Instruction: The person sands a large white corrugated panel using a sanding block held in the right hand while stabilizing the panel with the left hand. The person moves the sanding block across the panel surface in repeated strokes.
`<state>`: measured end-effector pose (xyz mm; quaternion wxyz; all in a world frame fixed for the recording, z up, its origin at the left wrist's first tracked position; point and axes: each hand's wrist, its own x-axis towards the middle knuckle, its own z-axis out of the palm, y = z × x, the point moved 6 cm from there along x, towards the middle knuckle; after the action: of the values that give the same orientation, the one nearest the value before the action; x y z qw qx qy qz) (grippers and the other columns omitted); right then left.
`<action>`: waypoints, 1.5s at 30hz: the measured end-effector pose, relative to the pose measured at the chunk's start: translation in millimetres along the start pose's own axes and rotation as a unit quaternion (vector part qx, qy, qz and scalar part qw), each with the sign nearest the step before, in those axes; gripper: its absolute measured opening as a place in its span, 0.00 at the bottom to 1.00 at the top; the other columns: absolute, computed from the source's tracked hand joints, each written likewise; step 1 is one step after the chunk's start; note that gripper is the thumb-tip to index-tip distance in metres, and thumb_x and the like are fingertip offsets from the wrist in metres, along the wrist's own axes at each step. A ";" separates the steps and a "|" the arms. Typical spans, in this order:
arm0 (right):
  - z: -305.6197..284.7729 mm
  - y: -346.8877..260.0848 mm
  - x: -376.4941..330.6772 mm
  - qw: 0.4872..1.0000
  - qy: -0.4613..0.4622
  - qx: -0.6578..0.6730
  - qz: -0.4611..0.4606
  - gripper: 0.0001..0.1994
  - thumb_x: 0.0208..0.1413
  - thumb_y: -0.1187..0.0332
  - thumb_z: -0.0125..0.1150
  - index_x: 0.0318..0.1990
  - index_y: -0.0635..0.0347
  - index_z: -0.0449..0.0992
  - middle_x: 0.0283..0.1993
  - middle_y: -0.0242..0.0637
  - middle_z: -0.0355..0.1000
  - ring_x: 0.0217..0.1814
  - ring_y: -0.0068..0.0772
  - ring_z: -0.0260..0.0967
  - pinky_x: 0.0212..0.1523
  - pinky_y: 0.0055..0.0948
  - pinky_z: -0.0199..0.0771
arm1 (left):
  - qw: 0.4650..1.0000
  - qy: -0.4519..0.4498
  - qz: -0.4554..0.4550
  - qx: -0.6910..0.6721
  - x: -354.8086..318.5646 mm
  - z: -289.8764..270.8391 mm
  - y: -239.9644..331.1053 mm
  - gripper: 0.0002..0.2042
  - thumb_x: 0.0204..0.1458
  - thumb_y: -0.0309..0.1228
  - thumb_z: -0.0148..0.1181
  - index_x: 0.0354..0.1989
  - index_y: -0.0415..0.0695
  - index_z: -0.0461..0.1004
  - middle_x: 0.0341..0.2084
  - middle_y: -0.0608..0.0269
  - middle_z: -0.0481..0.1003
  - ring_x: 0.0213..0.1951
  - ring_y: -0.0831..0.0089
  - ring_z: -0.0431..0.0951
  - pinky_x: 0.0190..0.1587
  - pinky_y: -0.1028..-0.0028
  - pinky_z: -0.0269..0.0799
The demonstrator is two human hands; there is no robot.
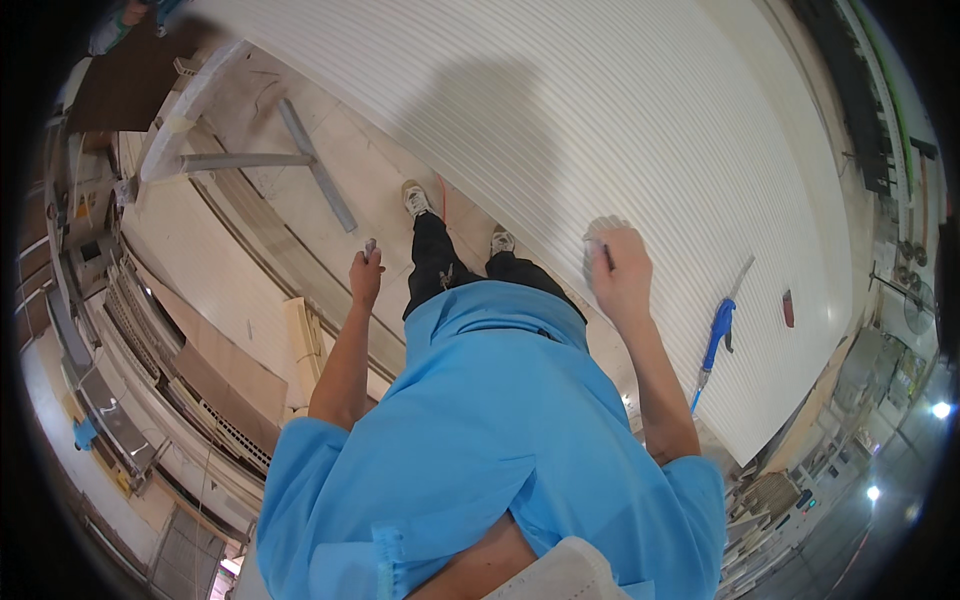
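Observation:
My left hand (367, 280) is in the air to the left of my legs, its fingers closed round a small grey thing (370, 247) whose kind I cannot make out. Over the near edge of a large white ribbed panel (650, 150), my right hand (624, 268) is closed on a pale, crumpled, cloth-like thing (603, 229). It is slightly blurred and seems to touch the panel. Something small and dark also shows by the right fingers. On the panel to the right of that hand lies a blue air blow gun (718, 330) with a thin metal nozzle and a blue hose.
A small dark red object (788, 309) lies near the panel's right end. Crossed grey metal bars (318, 172) stand over the floor at the left, beside stacked boards and strips (200, 370). At the far upper left, another person's hand (134, 12) shows.

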<state>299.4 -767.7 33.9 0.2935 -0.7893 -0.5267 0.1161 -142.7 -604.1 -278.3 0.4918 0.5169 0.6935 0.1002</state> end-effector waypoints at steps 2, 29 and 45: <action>-3.9 6.4 -3.0 0.999 0.011 0.025 0.026 0.05 0.54 0.76 0.60 0.38 0.62 0.75 0.36 0.44 0.71 0.39 0.49 0.70 0.40 0.43 0.73 | 1.000 0.000 -0.006 -0.002 -1.5 -1.3 -2.6 0.18 0.63 0.43 0.59 0.39 0.36 0.73 0.31 0.60 0.77 0.29 0.73 0.79 0.32 0.72 0.73; 210.4 -170.0 294.4 0.974 -0.045 -0.106 -0.197 0.09 0.54 0.70 0.58 0.40 0.62 0.77 0.46 0.43 0.77 0.51 0.48 0.74 0.51 0.44 0.78 | 0.994 0.092 -0.060 0.024 3.7 -84.7 -43.4 0.21 0.62 0.45 0.58 0.38 0.33 0.74 0.29 0.47 0.79 0.33 0.59 0.85 0.35 0.64 0.77; 64.5 -36.2 73.6 0.979 -0.003 -0.091 -0.183 0.08 0.42 0.78 0.58 0.33 0.60 0.73 0.34 0.48 0.70 0.36 0.53 0.69 0.34 0.48 0.70 | 0.998 0.016 -0.026 -0.059 -52.1 36.0 2.8 0.21 0.63 0.45 0.59 0.37 0.34 0.72 0.28 0.47 0.78 0.31 0.62 0.84 0.37 0.64 0.76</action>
<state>270.8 -669.6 12.7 0.2347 -0.7027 -0.6715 0.0144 -113.7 -658.7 -264.3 0.5132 0.4671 0.7070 0.1366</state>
